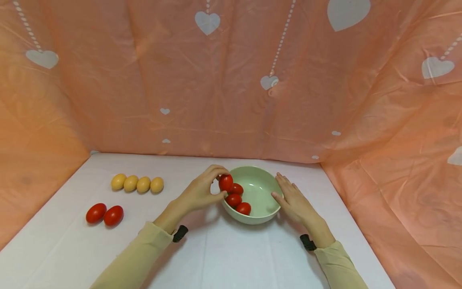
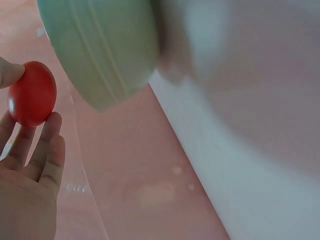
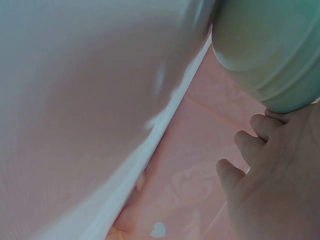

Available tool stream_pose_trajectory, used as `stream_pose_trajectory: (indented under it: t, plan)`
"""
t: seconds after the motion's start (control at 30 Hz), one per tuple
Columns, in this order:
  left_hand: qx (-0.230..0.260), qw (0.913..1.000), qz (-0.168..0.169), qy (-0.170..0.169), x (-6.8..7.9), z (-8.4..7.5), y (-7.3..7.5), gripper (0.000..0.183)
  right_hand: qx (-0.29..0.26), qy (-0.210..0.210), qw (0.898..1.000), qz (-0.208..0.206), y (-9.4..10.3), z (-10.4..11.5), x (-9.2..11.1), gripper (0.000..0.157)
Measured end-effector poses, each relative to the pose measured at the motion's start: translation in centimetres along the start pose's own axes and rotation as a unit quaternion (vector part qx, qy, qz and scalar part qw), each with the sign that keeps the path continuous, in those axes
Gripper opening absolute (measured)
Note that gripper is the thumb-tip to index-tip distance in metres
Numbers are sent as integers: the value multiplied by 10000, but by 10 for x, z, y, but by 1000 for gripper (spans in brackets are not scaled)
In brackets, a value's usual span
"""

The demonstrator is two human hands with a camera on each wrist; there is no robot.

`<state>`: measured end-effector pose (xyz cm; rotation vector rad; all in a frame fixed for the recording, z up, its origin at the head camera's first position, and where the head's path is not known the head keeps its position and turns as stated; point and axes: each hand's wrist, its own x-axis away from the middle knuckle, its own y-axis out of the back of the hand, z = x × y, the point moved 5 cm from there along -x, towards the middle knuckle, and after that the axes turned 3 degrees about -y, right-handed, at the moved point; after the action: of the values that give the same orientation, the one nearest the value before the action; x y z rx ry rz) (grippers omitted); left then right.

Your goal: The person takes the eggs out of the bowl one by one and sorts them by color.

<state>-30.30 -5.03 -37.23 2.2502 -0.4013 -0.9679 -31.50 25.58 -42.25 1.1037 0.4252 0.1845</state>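
On the white-covered bench, the green bowl shows its three red eggs only in the head view; both wrist views crop its outer wall. The right hand lays extended fingers against its side, while the left hand pinches a red egg at its left rim, some fingertips hidden there but plain in the left wrist view, which crops the thumb.

The left grip pinches a red egg.
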Motion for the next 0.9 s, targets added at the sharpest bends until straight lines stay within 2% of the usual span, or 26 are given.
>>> stream_pose_trajectory:
  t: [0.53, 0.7, 0.9]
  plan:
    - [-672, 9968, 313, -310, 40, 14, 43, 53, -39, 12, 10000, 14, 0, 2, 0, 69]
    - [-871, 9948, 506, -133, 55, 20, 57, 52, -38, -13, 10000, 1, 0, 2, 0, 69]
    - [-1128, 9896, 820, 340, 75, 31, 74, 47, -58, -59, 10000, 54, 1, 3, 1, 69]
